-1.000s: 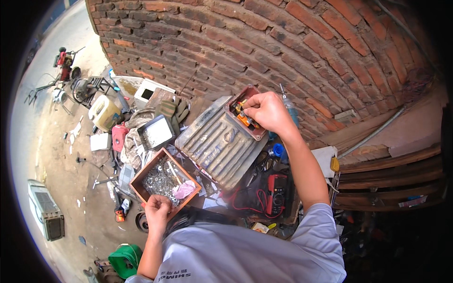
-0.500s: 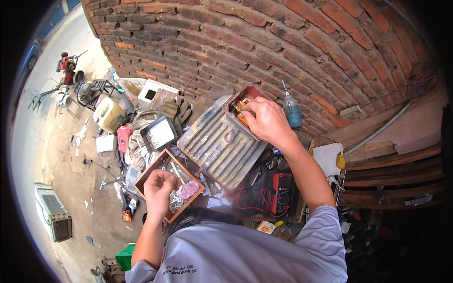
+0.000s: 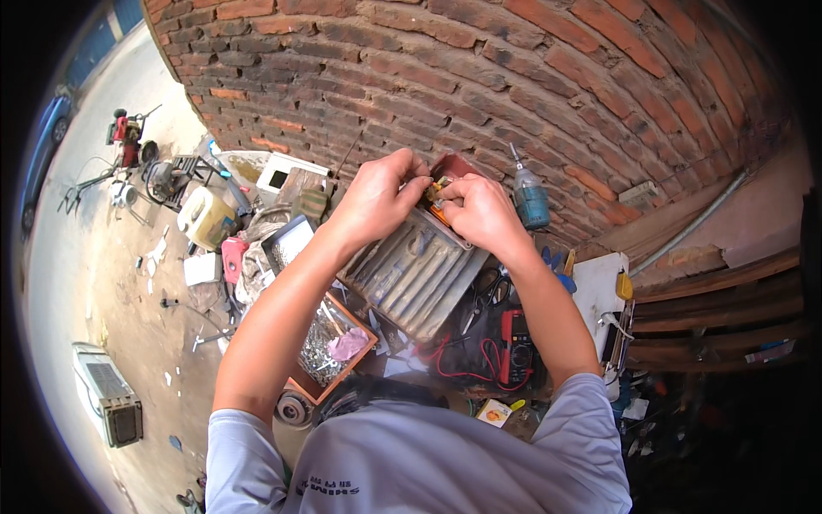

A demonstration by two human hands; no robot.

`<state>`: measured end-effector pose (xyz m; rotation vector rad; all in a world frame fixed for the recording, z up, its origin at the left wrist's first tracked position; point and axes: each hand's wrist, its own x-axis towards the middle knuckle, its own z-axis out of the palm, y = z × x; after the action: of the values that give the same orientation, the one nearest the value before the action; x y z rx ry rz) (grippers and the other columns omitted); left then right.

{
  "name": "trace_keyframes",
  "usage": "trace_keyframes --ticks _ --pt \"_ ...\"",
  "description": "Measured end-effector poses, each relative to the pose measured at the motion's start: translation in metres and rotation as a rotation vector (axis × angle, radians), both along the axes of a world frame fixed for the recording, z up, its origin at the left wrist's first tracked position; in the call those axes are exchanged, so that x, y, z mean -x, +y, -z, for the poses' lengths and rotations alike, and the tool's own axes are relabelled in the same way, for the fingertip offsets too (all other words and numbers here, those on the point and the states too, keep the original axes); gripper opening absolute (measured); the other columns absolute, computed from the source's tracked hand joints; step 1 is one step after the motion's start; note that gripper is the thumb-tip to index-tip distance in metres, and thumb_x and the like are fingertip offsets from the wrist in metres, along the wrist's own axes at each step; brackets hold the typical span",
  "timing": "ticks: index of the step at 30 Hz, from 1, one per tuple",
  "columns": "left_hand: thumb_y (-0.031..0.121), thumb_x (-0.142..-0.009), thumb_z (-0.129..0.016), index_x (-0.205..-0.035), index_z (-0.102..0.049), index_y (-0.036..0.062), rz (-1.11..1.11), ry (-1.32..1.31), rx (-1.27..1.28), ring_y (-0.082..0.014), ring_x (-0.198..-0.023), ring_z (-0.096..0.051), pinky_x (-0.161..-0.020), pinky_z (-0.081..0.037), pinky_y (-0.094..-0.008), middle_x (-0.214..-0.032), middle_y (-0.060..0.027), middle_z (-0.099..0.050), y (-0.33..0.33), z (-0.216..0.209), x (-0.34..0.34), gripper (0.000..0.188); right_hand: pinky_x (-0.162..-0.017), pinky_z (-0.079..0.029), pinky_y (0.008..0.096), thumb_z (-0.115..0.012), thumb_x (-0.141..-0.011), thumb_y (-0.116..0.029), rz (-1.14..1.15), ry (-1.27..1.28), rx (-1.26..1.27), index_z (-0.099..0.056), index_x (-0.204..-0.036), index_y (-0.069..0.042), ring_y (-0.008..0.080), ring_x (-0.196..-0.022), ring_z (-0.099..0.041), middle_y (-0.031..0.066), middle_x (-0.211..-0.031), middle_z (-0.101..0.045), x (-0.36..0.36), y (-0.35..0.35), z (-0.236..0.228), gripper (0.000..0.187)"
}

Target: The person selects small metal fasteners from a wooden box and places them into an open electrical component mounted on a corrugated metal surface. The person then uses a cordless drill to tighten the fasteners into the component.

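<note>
Both my hands meet at the red-brown open box (image 3: 452, 163) on the far end of a grey ribbed motor casing (image 3: 411, 278). My left hand (image 3: 381, 195) is closed in a pinch at the box's left side. From the right, my right hand (image 3: 481, 210) reaches over the rim with its fingers bent together. Between the fingertips show small brass-coloured and orange parts (image 3: 437, 194); what each hand pinches is too small to make out. My left forearm passes over part of a wooden tray (image 3: 358, 358) of small metal hardware with a pink cloth (image 3: 348, 344) in it.
Right of the casing lie a red-and-black multimeter (image 3: 516, 353) with red leads and a pair of scissors (image 3: 490, 287). A bottle of blue liquid (image 3: 531, 202) stands by the brick wall (image 3: 428, 77). A yellowish jerrycan (image 3: 205, 218) is at the left.
My left hand has moved from above the wooden tray up and right to the red-brown box. The right hand stays at the box, its fingers slightly shifted.
</note>
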<state>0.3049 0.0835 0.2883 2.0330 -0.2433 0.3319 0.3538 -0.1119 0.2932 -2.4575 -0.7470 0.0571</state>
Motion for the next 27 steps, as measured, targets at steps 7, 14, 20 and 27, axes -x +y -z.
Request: trace_keyframes --ticks 7,14,20,27 --pt "0.011 -0.085 -0.066 -0.093 -0.064 0.003 0.115 -0.136 -0.246 -0.0395 -0.089 -0.065 -0.077 -0.052 -0.0466 -0.088 -0.0182 -0.067 -0.003 0.018 -0.03 0.012 -0.081 -0.053 0.0417 -0.071 -0.081 -0.013 0.122 -0.166 -0.103 -0.077 -0.096 -0.002 0.0349 -0.086 -0.068 0.0166 -0.089 -0.067 0.019 0.0 0.016 0.02" --pt "0.01 -0.082 -0.068 -0.089 -0.064 0.0052 0.161 -0.297 -0.446 -0.0364 -0.087 -0.064 -0.076 -0.053 -0.0461 -0.086 -0.0139 -0.068 -0.013 0.017 -0.041 0.01 -0.061 -0.053 0.032 -0.074 -0.084 -0.004 0.219 -0.193 -0.458 -0.075 -0.096 0.004 0.0174 -0.068 -0.067 0.0113 -0.086 -0.067 0.017 -0.021 0.03 0.015" --pt "0.009 -0.081 -0.07 -0.089 -0.065 0.006 0.234 -0.332 -0.538 -0.0347 -0.088 -0.064 -0.077 -0.053 -0.0441 -0.087 -0.0129 -0.067 -0.011 0.014 -0.045 0.009 -0.058 -0.048 0.0284 -0.075 -0.085 -0.005 0.261 -0.203 -0.559 -0.075 -0.095 0.004 0.0122 -0.063 -0.06 0.0093 -0.083 -0.066 0.017 -0.025 0.031 0.014" --pt "0.008 -0.08 -0.071 -0.088 -0.067 0.0057 0.319 -0.417 -0.563 -0.034 -0.086 -0.065 -0.075 -0.052 -0.0437 -0.085 -0.0119 -0.067 -0.014 0.005 -0.048 0.009 -0.067 -0.052 0.0343 -0.075 -0.084 -0.01 0.292 -0.177 -0.606 -0.075 -0.094 0.001 0.0234 -0.073 -0.067 0.0117 -0.085 -0.068 0.018 -0.024 0.031 0.014"
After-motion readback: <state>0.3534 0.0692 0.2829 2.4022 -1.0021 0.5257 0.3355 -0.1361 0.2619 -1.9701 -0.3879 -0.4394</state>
